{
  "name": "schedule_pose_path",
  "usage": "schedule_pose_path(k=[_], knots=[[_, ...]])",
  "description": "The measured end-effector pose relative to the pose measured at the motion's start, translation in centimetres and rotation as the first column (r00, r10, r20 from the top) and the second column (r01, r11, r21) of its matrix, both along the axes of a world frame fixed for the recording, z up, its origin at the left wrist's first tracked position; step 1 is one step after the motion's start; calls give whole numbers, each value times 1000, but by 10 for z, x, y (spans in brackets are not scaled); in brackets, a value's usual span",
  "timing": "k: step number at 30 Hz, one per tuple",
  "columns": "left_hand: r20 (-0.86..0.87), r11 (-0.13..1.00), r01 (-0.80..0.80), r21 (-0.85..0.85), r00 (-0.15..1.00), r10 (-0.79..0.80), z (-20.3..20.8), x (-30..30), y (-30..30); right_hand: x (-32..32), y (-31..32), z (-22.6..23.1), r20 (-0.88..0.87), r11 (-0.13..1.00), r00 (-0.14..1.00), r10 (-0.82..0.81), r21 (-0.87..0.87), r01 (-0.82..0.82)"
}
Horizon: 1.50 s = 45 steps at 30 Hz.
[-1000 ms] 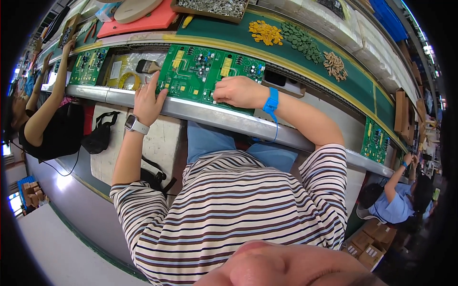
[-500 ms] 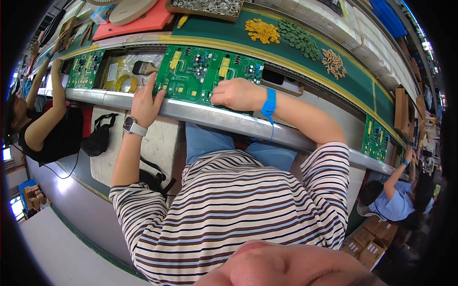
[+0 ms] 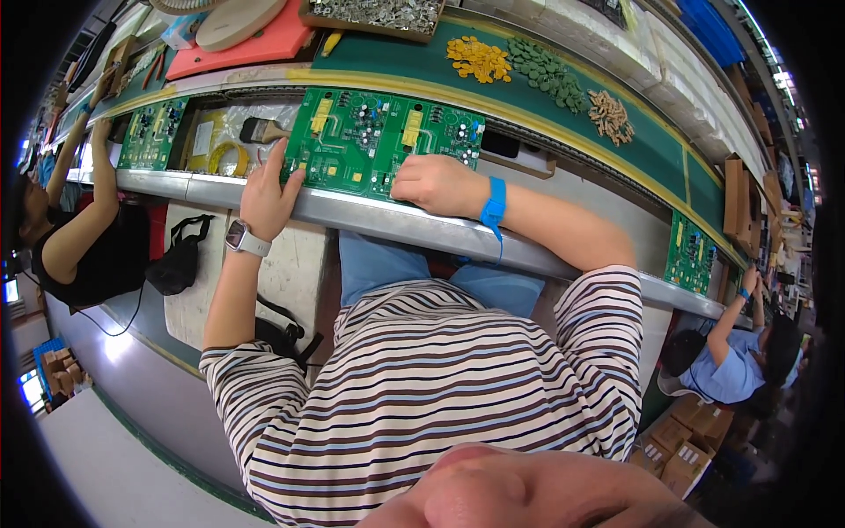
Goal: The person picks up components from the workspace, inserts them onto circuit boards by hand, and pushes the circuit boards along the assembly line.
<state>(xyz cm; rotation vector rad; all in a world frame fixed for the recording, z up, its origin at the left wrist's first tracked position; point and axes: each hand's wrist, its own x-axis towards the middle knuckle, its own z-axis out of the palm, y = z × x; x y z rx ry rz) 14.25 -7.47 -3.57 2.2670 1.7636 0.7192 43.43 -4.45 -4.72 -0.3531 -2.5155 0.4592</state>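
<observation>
A green circuit board (image 3: 339,158), fitted with yellow blocks, dark parts and blue parts, lies on the rails in front of me. At its left edge rests my left hand (image 3: 268,195), index finger stretched along the edge and thumb held apart. My right hand (image 3: 437,183) is over the board's near right part, fingers curled down and pinched together. Whatever is between those fingertips is hidden by the hand.
A metal rail (image 3: 387,211) runs along the near side. Beyond lie yellow discs (image 3: 478,60), green discs (image 3: 547,75) and tan parts (image 3: 610,117). A brush (image 3: 262,131) and tape roll (image 3: 231,158) sit left of the board. Co-workers sit on both sides.
My right hand has come slightly nearer to me over the board, its fingers still pinched. My left hand stays at the board's left edge. The whole view has shifted a little.
</observation>
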Motion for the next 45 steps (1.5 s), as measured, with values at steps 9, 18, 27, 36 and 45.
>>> schedule_pose_path(k=[9,18,27,36,45], knots=[[-25,987,63,-147,997,-67,44,14,6,6,62,73,194,974,957,-215,112,196],[-147,937,309,165,947,-287,80,80,155,1,198,61,195,634,609,-769,350,689],[-368,974,140,177,927,-67,52,134,262,7,201,57,86,620,653,-753,426,659],[-394,969,169,179,915,-87,36,128,279,13,25,58,170,915,907,-386,-58,400],[-79,933,201,298,979,-186,38,119,252,19,-4,7,128,904,895,-427,60,423]])
